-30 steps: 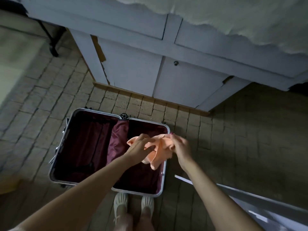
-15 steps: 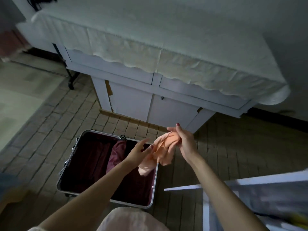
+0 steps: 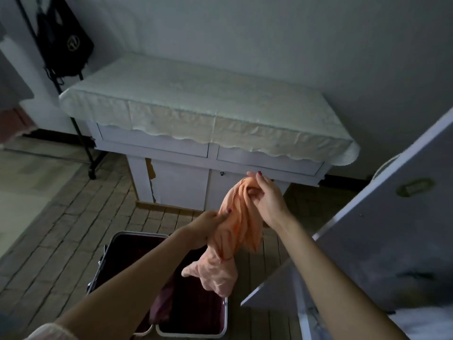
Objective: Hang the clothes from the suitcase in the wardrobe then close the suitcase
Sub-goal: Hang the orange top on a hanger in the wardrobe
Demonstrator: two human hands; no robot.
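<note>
Fingers of the right hand (image 3: 268,198) curl around the top of a peach garment (image 3: 235,227) at centre frame, while the left hand (image 3: 208,223) pinches its side. The soft, crumpled cloth hangs twisted above the open suitcase (image 3: 196,312), whose dark lining is cut off by the lower edge. The wardrobe door (image 3: 382,231) at right appears blurred.

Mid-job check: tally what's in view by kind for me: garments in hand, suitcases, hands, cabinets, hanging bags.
Garments: 1, the peach garment, held by left hand and right hand
Suitcases: 1, suitcase, open
Hands: 2
Cabinets: 1, white cabinet
Hanging bags: 1, black bag
Total: 6
</note>
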